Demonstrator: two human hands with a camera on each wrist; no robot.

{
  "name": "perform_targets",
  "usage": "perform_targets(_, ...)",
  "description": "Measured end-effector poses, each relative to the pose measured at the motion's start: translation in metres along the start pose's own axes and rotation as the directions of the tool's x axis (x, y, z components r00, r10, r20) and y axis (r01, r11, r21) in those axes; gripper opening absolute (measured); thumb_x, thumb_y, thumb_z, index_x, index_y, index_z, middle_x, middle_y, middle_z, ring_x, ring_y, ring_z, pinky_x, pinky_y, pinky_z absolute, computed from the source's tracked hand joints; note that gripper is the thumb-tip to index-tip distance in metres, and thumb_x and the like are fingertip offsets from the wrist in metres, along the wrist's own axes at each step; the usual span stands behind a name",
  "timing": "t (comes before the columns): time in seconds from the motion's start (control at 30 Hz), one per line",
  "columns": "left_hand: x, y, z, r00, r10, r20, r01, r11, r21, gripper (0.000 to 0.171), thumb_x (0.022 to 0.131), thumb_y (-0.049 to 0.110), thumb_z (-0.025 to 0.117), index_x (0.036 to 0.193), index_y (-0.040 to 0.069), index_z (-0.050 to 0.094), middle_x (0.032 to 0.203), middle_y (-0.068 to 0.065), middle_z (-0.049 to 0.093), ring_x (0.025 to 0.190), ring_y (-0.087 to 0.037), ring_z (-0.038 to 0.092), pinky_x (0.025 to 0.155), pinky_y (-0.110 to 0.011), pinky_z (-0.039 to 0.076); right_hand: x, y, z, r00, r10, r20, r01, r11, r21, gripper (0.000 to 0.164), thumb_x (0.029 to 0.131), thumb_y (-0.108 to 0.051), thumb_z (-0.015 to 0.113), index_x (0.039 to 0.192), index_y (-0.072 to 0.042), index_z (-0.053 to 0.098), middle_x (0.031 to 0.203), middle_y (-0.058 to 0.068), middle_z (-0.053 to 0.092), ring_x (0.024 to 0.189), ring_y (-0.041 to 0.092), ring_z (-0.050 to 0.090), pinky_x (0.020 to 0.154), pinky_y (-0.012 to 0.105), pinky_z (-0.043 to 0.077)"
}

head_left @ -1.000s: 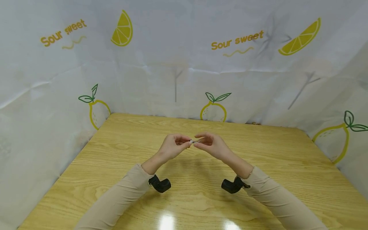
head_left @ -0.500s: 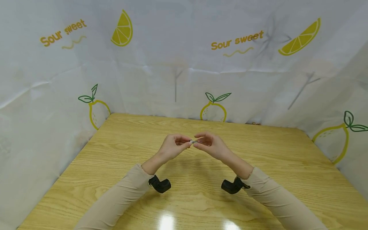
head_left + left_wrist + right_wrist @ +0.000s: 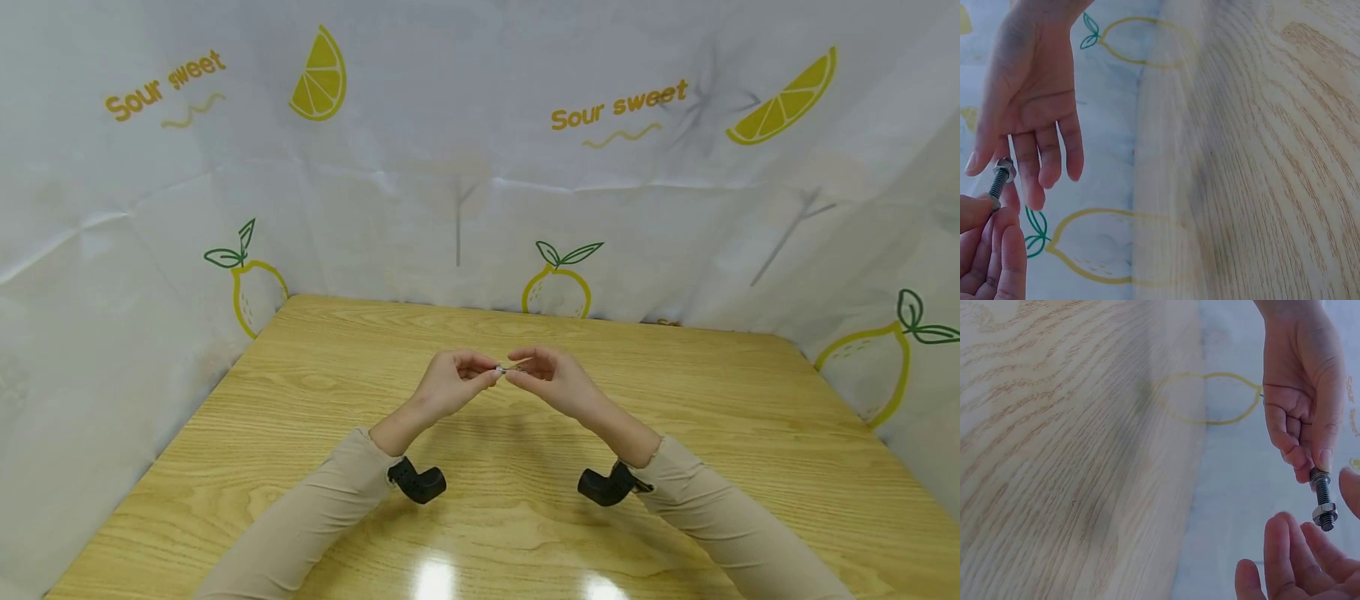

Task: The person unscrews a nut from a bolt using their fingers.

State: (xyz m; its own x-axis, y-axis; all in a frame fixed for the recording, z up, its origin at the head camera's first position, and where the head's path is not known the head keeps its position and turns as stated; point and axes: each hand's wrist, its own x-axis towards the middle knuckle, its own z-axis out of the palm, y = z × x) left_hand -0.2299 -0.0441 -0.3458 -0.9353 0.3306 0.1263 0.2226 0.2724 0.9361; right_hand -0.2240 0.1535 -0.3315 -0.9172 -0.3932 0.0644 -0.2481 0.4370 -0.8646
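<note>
A metal bolt (image 3: 1323,494) with a hex nut (image 3: 1325,513) on its shaft is held above the wooden table. My left hand (image 3: 447,385) pinches the bolt by its head end between thumb and fingers, as the right wrist view also shows. The nut sits near the free end, with a little thread past it. Around that end, my right hand (image 3: 552,382) has its thumb and fingers spread apart. In the left wrist view the right thumb stands clear of the nut, and a finger passes behind the bolt; I cannot tell whether that finger touches it.
A wooden table (image 3: 495,517) spreads below both hands. Behind it and along its sides hangs a white curtain (image 3: 420,217) printed with lemons. Each wrist carries a black camera mount, one on the left (image 3: 422,483) and one on the right (image 3: 602,487).
The right hand's fingers have shifted slightly around the free end of the bolt, rising a little and then dipping. The left hand and the bolt stay nearly in place.
</note>
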Motion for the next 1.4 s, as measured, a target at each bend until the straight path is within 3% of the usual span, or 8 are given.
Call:
perform_targets(0.13, -0.0004, 0.0004, -0.0006, 1.000, 0.006, 0.002, -0.006, 1.000, -0.001, 0.021, 0.090, 0.014, 0.063, 0.105, 0.001, 0.068, 0.099, -0.020, 0.069, 0.089, -0.031, 0.067, 0.071, -0.025, 0.052, 0.0001, -0.0001, -0.0003, 1.000, 0.015, 0.011, -0.015, 1.000, -0.018, 0.036, 0.097, -0.029, 0.051, 0.117, 0.000, 0.059, 0.106, 0.020, 0.067, 0.099, 0.035, 0.063, 0.092, 0.049, 0.048)
perform_targets(0.27, -0.0002, -0.0001, -0.0011, 1.000, 0.005, -0.002, -0.005, 1.000, -0.005, 0.020, 0.089, 0.013, 0.063, 0.104, 0.000, 0.068, 0.098, -0.020, 0.069, 0.089, -0.031, 0.067, 0.071, -0.024, 0.053, 0.0002, 0.0006, -0.0001, 1.000, -0.007, -0.017, 0.007, 1.000, -0.015, 0.027, 0.093, -0.019, 0.059, 0.113, -0.001, 0.061, 0.109, 0.019, 0.065, 0.099, 0.030, 0.064, 0.088, 0.041, 0.052)
perform_targets(0.4, -0.0001, 0.0000, -0.0012, 1.000, 0.007, -0.004, -0.007, 1.000, 0.000, 0.020, 0.089, 0.013, 0.063, 0.104, 0.000, 0.068, 0.097, -0.020, 0.069, 0.083, -0.023, 0.067, 0.070, -0.024, 0.052, 0.0001, 0.0008, -0.0005, 1.000, -0.021, -0.017, 0.021, 1.000, -0.002, 0.036, 0.089, -0.019, 0.064, 0.121, -0.003, 0.056, 0.119, 0.019, 0.060, 0.106, 0.029, 0.062, 0.086, 0.036, 0.053)
perform_targets(0.63, -0.0013, 0.0015, -0.0018, 1.000, -0.001, -0.004, 0.001, 1.000, -0.001, 0.020, 0.090, 0.014, 0.063, 0.105, 0.002, 0.068, 0.098, -0.018, 0.069, 0.091, -0.033, 0.066, 0.071, -0.025, 0.053, 0.0009, 0.0020, -0.0010, 1.000, 0.003, 0.007, -0.002, 0.999, -0.034, 0.037, 0.097, -0.027, 0.052, 0.116, 0.003, 0.060, 0.105, 0.022, 0.067, 0.098, 0.036, 0.064, 0.090, 0.048, 0.049)
perform_targets(0.87, -0.0011, 0.0019, -0.0019, 1.000, 0.006, -0.008, -0.006, 1.000, -0.002, 0.020, 0.089, 0.014, 0.063, 0.104, 0.001, 0.068, 0.095, -0.017, 0.070, 0.089, -0.032, 0.066, 0.070, -0.024, 0.052, -0.0002, 0.0003, -0.0007, 1.000, -0.012, -0.022, 0.012, 1.000, -0.011, 0.034, 0.089, -0.017, 0.064, 0.119, -0.001, 0.057, 0.115, 0.019, 0.061, 0.102, 0.027, 0.063, 0.084, 0.034, 0.053)
perform_targets(1.1, -0.0008, 0.0008, -0.0018, 1.000, 0.014, -0.006, -0.014, 1.000, -0.003, 0.020, 0.089, 0.014, 0.063, 0.104, 0.001, 0.068, 0.096, -0.017, 0.070, 0.084, -0.022, 0.068, 0.071, -0.025, 0.053, -0.0007, 0.0007, -0.0015, 1.000, -0.024, 0.010, 0.024, 0.999, -0.027, 0.034, 0.095, -0.023, 0.054, 0.116, 0.003, 0.060, 0.105, 0.023, 0.066, 0.096, 0.034, 0.065, 0.088, 0.047, 0.051)
perform_targets(1.3, -0.0008, 0.0006, -0.0015, 1.000, 0.014, -0.007, -0.014, 1.000, -0.008, 0.020, 0.089, 0.014, 0.063, 0.104, 0.001, 0.068, 0.096, -0.018, 0.070, 0.085, -0.025, 0.067, 0.071, -0.026, 0.053, -0.0018, 0.0003, -0.0006, 1.000, -0.018, -0.024, 0.018, 1.000, -0.020, 0.034, 0.090, -0.017, 0.062, 0.117, 0.002, 0.057, 0.111, 0.020, 0.062, 0.098, 0.026, 0.063, 0.083, 0.034, 0.053)
perform_targets(1.4, -0.0008, -0.0001, -0.0013, 1.000, 0.019, -0.002, -0.019, 1.000, -0.008, 0.021, 0.089, 0.015, 0.063, 0.104, 0.001, 0.068, 0.098, -0.020, 0.069, 0.087, -0.029, 0.067, 0.072, -0.025, 0.053, -0.0004, 0.0015, -0.0003, 1.000, 0.001, -0.009, -0.001, 1.000, -0.015, 0.038, 0.092, -0.021, 0.061, 0.121, 0.003, 0.055, 0.113, 0.021, 0.062, 0.099, 0.028, 0.063, 0.084, 0.037, 0.053)
